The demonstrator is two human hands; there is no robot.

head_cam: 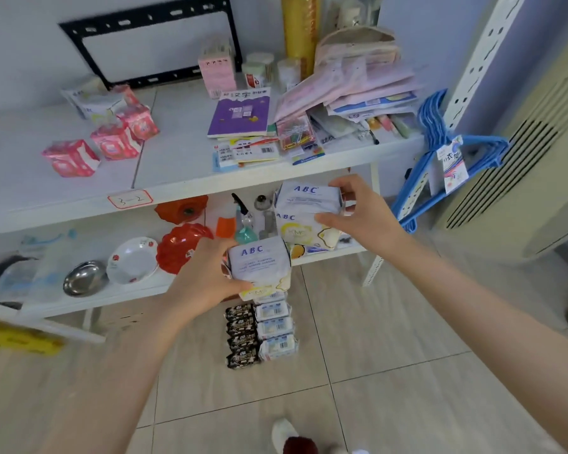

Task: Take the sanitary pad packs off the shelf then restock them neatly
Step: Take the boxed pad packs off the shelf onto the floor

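You face the white shelf (164, 180), both arms stretched out above the tiled floor (391, 339). Your hands are apart, each clamped on its own pack. The left hand (207, 276) grips a white ABC pack (259, 262) just off the front edge of the lower shelf (138, 290). The right hand (358, 211) curls round a second ABC pack (305, 196) at that shelf's right end, thumb on a third ABC pack (295, 232) directly beneath it. Three pink packs (114, 142) lie towards the top board's left front edge. On the floor below your left hand, black packs (241, 335) and small white packs (276, 329) sit in two touching rows.
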